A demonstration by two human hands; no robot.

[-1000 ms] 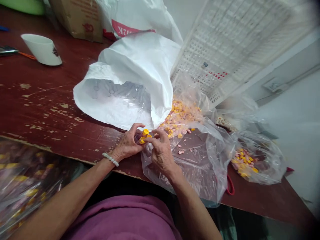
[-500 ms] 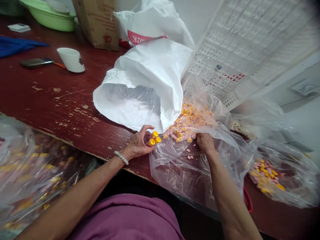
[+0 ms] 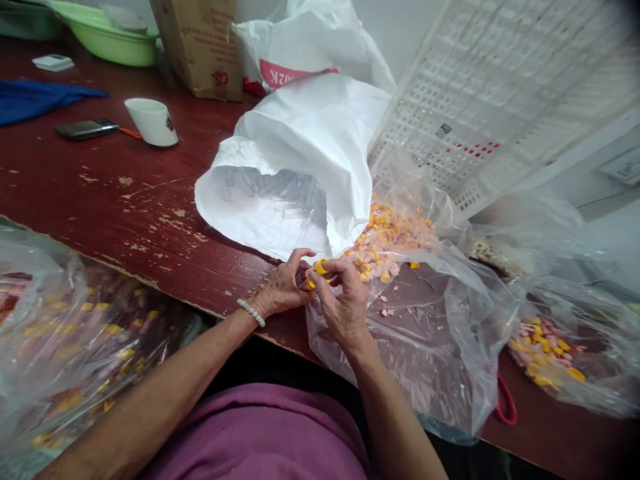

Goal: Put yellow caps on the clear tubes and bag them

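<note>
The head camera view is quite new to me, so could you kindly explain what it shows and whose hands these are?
There is no robot here. A person wears the camera on their head, so you look forward and down past their own arms.

The left hand, wearing a pale beaded bracelet, holds a small bundle with yellow tops. The right hand pinches at a yellow cap there; the fingers hide the details.

On the worn red table lies an open white sack with clear tubes inside. Beside it is a pile of yellow and pink pieces on clear plastic. Farther back stand a white cup and a cardboard box.
</note>
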